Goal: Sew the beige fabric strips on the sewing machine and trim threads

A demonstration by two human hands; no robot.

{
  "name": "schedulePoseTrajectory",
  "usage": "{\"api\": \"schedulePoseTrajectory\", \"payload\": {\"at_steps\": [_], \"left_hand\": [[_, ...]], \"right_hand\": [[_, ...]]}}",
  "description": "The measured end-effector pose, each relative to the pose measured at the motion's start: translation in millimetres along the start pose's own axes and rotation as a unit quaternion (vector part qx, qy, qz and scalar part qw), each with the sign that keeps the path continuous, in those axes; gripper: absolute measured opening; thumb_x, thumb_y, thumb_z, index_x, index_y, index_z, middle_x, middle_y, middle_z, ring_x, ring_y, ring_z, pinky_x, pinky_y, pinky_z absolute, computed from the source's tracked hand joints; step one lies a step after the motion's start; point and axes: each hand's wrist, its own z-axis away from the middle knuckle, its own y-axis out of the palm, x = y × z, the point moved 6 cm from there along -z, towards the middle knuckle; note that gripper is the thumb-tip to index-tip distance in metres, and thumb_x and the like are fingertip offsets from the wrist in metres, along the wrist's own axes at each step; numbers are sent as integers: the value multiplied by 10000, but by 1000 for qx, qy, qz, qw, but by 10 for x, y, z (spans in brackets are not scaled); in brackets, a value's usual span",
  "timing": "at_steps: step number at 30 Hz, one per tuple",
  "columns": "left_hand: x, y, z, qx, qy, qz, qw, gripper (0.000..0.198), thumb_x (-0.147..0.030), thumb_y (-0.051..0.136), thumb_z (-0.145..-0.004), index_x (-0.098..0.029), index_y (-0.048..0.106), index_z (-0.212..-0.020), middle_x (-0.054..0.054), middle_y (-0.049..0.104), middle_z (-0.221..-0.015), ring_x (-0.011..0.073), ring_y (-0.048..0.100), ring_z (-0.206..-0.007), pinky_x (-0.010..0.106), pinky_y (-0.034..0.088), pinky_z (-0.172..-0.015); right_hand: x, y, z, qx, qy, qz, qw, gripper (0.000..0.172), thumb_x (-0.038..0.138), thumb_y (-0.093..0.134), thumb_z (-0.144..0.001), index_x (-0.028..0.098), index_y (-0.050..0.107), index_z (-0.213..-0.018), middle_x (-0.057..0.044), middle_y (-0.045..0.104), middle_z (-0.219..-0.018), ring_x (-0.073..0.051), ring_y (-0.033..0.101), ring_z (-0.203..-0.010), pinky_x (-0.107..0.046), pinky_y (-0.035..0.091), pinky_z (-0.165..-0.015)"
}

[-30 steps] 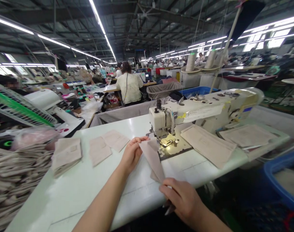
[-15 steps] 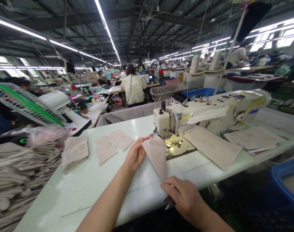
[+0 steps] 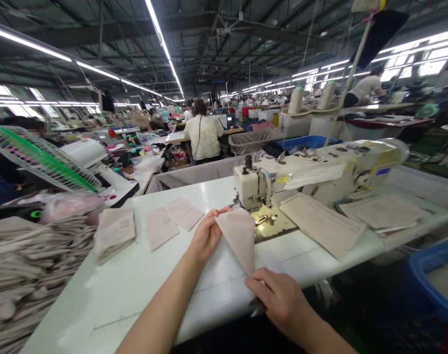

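A beige fabric piece (image 3: pixel 240 235) is stretched between my hands in front of the sewing machine head (image 3: pixel 248 187). At its upper left corner, my left hand (image 3: pixel 208 233) pinches the cloth close to the needle area. My right hand (image 3: pixel 281 301) is closed on the lower tip of the same piece, by the table's front edge. A small dark, metallic pointed tool (image 3: pixel 258 308) pokes out beneath the right fingers; its kind is mostly hidden. The metal needle plate (image 3: pixel 262 220) shows just right of the cloth.
Two loose beige pieces (image 3: pixel 161 228) and a folded stack (image 3: pixel 115 231) lie left on the table. More beige panels (image 3: pixel 321 223) rest by the machine arm. A fabric heap (image 3: pixel 32 275), a fan (image 3: pixel 43 157) and a blue basket (image 3: pixel 435 275) flank the table. A person (image 3: pixel 202 132) sits ahead.
The view has shifted very slightly, so the machine's right end and the blue basket appear a little further left. Both hands keep their hold on the fabric, almost still.
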Motion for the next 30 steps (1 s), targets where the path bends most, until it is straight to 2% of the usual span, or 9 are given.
{"api": "schedulePoseTrajectory", "payload": {"at_steps": [12, 16, 18, 20, 22, 24, 25, 27, 30], "left_hand": [[-44, -26, 11, -22, 29, -91, 995, 210, -198, 741, -661, -183, 532, -678, 67, 707, -985, 205, 669, -939, 304, 514, -847], [-203, 36, 72, -62, 84, -195, 975, 142, -222, 688, -670, -191, 549, -666, 44, 701, -920, 198, 649, -846, 309, 494, -778], [-344, 94, 136, -92, 124, -267, 951, 64, -178, 651, -668, -197, 591, -655, 15, 679, -835, 181, 605, -800, 283, 459, -751], [-494, 165, 196, -122, 157, -340, 919, 93, -122, 624, -650, -211, 650, -661, -4, 635, -734, 190, 558, -773, 277, 425, -735], [-616, 233, 220, -139, 176, -399, 889, 170, -86, 617, -626, -228, 693, -678, -3, 609, -700, 223, 539, -794, 299, 414, -760], [-689, 309, 204, -133, 192, -476, 848, 199, -75, 626, -618, -242, 708, -690, 20, 620, -742, 274, 553, -870, 347, 413, -851], [-703, 343, 195, -125, 204, -511, 825, 213, -70, 638, -613, -244, 716, -709, 40, 636, -792, 307, 559, -943, 381, 396, -926], [-674, 383, 216, -109, 230, -550, 795, 270, -69, 677, -599, -241, 738, -798, 89, 663, -947, 380, 518, -1135, 462, 289, -1086], [-396, 351, 418, -69, 200, -508, 835, 431, -127, 768, -599, -253, 745, -1011, 126, 614, -1244, 423, 350, -1356, 526, 131, -1191]], "right_hand": [[-4, 7, -5, -1, 5, -24, 1000, 255, 95, 359, -973, 181, 597, -1006, -44, 636, -804, -164, 576, -611, -291, 353, -509], [-36, -109, -47, -52, 68, -154, 984, 273, 64, 399, -921, 189, 630, -995, -39, 624, -820, -144, 572, -635, -257, 395, -547], [-128, -195, -67, -94, 169, -261, 946, 180, 133, 477, -919, 194, 646, -906, -32, 613, -811, -132, 557, -639, -235, 410, -553], [-258, -181, -40, -101, 311, -359, 874, 119, 261, 592, -890, 193, 642, -806, -3, 570, -705, -121, 497, -572, -225, 388, -510], [-356, -64, 41, -79, 444, -431, 782, 213, 398, 651, -842, 188, 650, -808, 43, 468, -560, -106, 386, -467, -224, 309, -427], [-424, 58, 125, -65, 516, -449, 727, 305, 469, 658, -807, 173, 670, -878, 56, 449, -512, -104, 341, -426, -227, 266, -394], [-460, 98, 153, -63, 526, -434, 729, 324, 473, 651, -802, 167, 678, -904, 38, 512, -546, -108, 367, -433, -231, 289, -402], [-539, 117, 187, -67, 508, -362, 778, 300, 444, 624, -813, 167, 691, -908, -21, 653, -710, -138, 490, -520, -254, 397, -489], [-674, 19, 235, -77, 447, -224, 863, 278, 412, 522, -908, 189, 688, -909, -52, 710, -864, -185, 612, -689, -284, 462, -637]]}}
